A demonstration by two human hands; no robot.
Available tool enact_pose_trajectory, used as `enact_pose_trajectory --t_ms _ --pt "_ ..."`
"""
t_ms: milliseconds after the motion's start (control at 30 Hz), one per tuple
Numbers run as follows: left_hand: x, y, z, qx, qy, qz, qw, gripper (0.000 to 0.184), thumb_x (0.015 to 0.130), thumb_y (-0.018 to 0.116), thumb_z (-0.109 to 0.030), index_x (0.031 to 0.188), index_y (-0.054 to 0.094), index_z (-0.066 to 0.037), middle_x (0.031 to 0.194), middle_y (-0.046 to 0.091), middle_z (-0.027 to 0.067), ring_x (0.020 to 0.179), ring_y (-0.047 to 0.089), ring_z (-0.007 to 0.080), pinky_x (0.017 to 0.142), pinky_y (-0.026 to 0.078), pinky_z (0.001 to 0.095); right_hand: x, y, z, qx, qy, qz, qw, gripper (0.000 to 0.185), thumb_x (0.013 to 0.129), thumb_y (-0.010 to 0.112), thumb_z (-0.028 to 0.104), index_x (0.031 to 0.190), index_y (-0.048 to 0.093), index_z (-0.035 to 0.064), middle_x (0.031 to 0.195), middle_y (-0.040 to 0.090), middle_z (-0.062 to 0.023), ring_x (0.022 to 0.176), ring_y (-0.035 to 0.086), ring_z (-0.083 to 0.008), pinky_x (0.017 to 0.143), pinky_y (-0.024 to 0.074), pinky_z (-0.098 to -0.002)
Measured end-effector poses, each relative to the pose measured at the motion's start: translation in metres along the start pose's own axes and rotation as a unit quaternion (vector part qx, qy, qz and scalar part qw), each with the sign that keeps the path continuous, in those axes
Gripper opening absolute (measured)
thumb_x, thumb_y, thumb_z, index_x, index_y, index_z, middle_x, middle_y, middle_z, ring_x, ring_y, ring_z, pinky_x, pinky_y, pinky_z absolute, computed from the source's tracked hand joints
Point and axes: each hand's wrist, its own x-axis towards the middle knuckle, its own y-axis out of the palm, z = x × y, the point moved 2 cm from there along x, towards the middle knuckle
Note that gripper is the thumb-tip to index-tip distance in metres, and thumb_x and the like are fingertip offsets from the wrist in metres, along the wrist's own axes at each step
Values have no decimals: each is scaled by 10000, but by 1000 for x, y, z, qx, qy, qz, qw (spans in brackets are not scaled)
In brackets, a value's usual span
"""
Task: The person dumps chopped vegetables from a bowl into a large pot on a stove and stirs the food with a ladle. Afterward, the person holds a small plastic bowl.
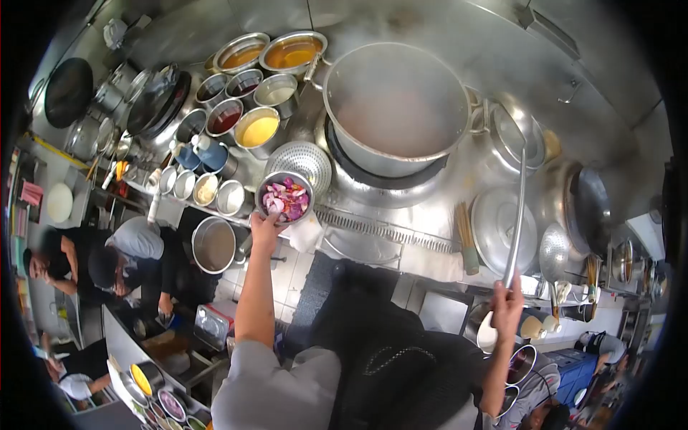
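Observation:
My left hand (266,228) grips the near rim of a round metal bowl (309,203) with cut red onion (285,199) in it, held above the counter edge beside a perforated strainer (307,159). Closed round the lower end of a long metal handle is my right hand (507,304). The handle looks like that of a ladle (517,215) and rises toward a round metal vessel (534,136); its head is hard to make out there. Between and beyond both hands, a large two-handled pot (340,129) steams on the burner, with brownish contents blurred by steam.
Sauce containers (259,131) and small cups (230,197) stand at left. A pot lid (504,229), bamboo brush (465,236) and skimmer (554,252) lie at right. Folded cloths (431,264) hang along the counter edge. Co-workers (136,251) are at lower left; another person (534,387) is at lower right.

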Motion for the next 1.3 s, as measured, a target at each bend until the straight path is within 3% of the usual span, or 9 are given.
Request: enact_pose_trajectory --t_ms 300,433,533,633,700,767,867,1000,1300 --pt "96 13 20 7 -31 20 999 395 949 743 -73 1176 421 -40 1104 567 140 950 699 272 708 699 453 152 105 201 -238 -37 158 958 581 1005 663 154 1554 516 35 672 567 -56 507 530 -119 452 422 -345" --pt "119 16 30 69 -18 39 997 420 954 767 -129 1224 472 -3 1133 583 134 981 692 278 627 694 420 231 193 241 -342 -134 212 906 544 970 659 141 1484 553 0 827 716 -231 754 712 -401 714 564 -468" --pt "120 25 23 133 -5 13 991 411 978 750 -167 1222 467 5 1150 608 157 985 701 272 654 698 419 238 233 236 -369 -177 256 876 558 960 629 124 1501 539 19 993 735 -309 960 703 -491 877 563 -502" --pt "121 35 8 185 11 -21 982 402 995 741 -193 1210 469 9 1123 620 163 979 699 247 617 689 394 229 227 248 -463 -179 317 808 588 955 622 115 1529 517 43 1109 732 -299 1033 703 -467 902 567 -513" --pt "124 31 7 208 11 -18 978 445 966 762 -198 1227 483 31 1156 610 194 975 710 343 748 672 478 214 203 255 -470 -177 325 801 609 946 636 112 1542 513 74 1122 737 -281 1047 702 -456 920 562 -516" --pt "141 20 25 446 192 -67 872 439 986 724 -215 1244 493 53 1183 622 297 1084 672 462 902 598 533 199 172 259 -494 -181 316 789 652 924 668 104 1556 514 141 1145 744 -248 1059 704 -437 943 555 -520" --pt "122 20 2 465 159 -55 869 473 963 721 -198 1295 508 63 1271 567 355 1097 615 549 1010 501 562 181 134 279 -533 -167 288 778 687 898 695 94 1556 527 198 1153 748 -223 1053 707 -425 950 550 -516" --pt "83 15 -32 457 285 -40 842 552 941 728 -170 1388 502 62 1272 560 339 1135 603 523 1010 500 549 156 83 304 -571 -223 230 756 663 870 708 73 1509 590 204 1135 757 -174 1054 706 -400 946 552 -501" --pt "3 6 40 460 199 193 844 865 835 888 -320 1482 460 62 1423 540 366 1328 522 513 1123 442 543 141 78 399 -710 -131 160 674 586 854 739 42 1419 682 187 1098 769 -128 992 715 -367 905 562 -495"
